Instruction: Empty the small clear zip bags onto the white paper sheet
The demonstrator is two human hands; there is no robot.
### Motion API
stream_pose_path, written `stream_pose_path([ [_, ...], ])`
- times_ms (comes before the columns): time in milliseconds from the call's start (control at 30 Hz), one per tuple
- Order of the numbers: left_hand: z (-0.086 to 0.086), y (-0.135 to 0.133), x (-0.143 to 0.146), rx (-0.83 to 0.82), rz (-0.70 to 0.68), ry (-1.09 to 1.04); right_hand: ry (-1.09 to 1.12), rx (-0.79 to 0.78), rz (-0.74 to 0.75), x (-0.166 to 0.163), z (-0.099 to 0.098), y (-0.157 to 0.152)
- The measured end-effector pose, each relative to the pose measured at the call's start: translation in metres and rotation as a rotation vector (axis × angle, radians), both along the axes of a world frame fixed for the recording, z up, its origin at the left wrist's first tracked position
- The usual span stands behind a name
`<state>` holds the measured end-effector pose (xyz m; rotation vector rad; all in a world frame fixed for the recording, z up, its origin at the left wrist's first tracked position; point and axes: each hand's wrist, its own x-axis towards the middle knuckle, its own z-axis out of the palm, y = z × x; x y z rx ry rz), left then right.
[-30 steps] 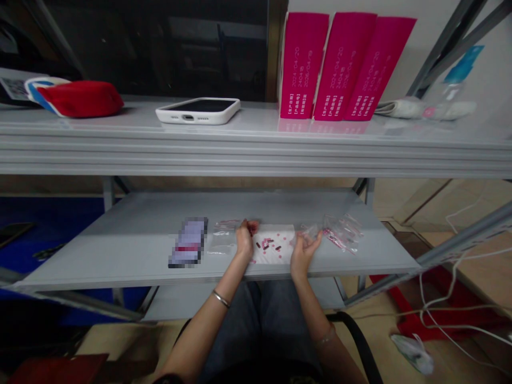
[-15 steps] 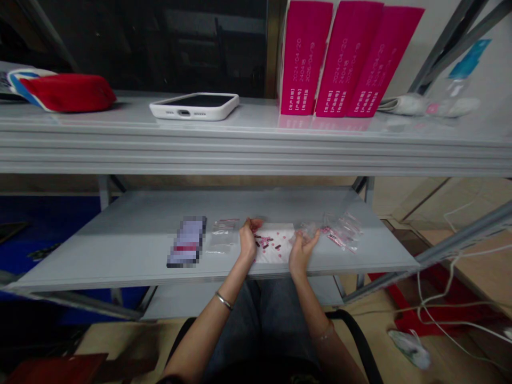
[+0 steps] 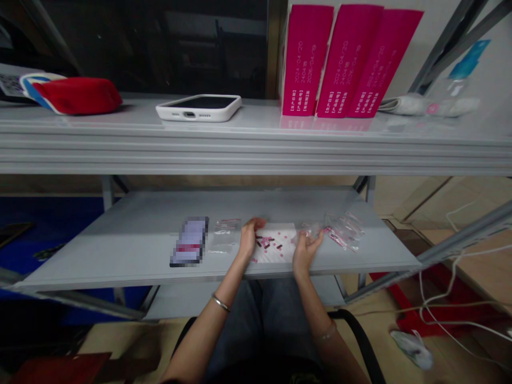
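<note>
A white sheet (image 3: pixel 286 255) lies on the lower shelf, scattered with round pink tablets (image 3: pixel 281 255) and several dark capsules (image 3: pixel 279 247). My left hand (image 3: pixel 248 236) rests at the sheet's left edge, fingers extended and curving over its far corner; I see nothing held in it. On the opposite side, my right hand (image 3: pixel 305 252) has its fingers on a clear plastic bag (image 3: pixel 311 228), which they partly cover. Further right lie small zip bags (image 3: pixel 347 232), some with pink tablets inside. Left of my left hand is a flat clear zip bag (image 3: pixel 223 237).
A phone with a blurred screen (image 3: pixel 190 241) lies on the lower shelf's left part. The upper shelf (image 3: pixel 256 141) overhangs the back, carrying a red pouch (image 3: pixel 86 96), a white-cased phone (image 3: pixel 200 108), tall magenta boxes (image 3: pixel 306 64) and a spray bottle (image 3: pixel 456 90).
The whole view has shifted slightly, moving things a little rightward in the picture. My hands stay on either side of the sheet; the tablets and capsules keep their arrangement.
</note>
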<state>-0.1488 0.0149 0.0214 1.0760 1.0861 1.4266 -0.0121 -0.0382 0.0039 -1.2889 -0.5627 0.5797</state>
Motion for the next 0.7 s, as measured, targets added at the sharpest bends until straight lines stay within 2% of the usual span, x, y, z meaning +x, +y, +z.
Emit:
stream_pose_path([
  [167, 0.029, -0.035, -0.008, 0.079, -0.125, 0.098, 0.009, 0.072, 0.036, -0.008, 0.017, -0.003],
  [233, 0.035, -0.049, -0.010, 0.124, -0.217, 0.183, 0.020, 0.098, 0.122, -0.020, 0.027, -0.005],
  [300, 0.036, -0.058, -0.013, 0.147, -0.249, 0.245, 0.030, 0.116, 0.246, -0.037, 0.034, -0.005],
  [367, 0.034, -0.062, -0.020, 0.156, -0.207, 0.261, 0.014, 0.116, 0.357, -0.056, 0.038, -0.004],
  [500, 0.026, -0.060, -0.046, 0.140, -0.007, 0.238, 0.029, 0.116, 0.483, -0.087, 0.035, 0.002],
  [600, 0.028, -0.056, -0.071, 0.111, 0.068, 0.225, 0.111, 0.147, 0.520, -0.097, 0.032, 0.010],
  [700, 0.036, -0.051, -0.092, 0.153, 0.093, 0.323, 0.078, 0.182, 0.605, -0.097, 0.035, 0.020],
])
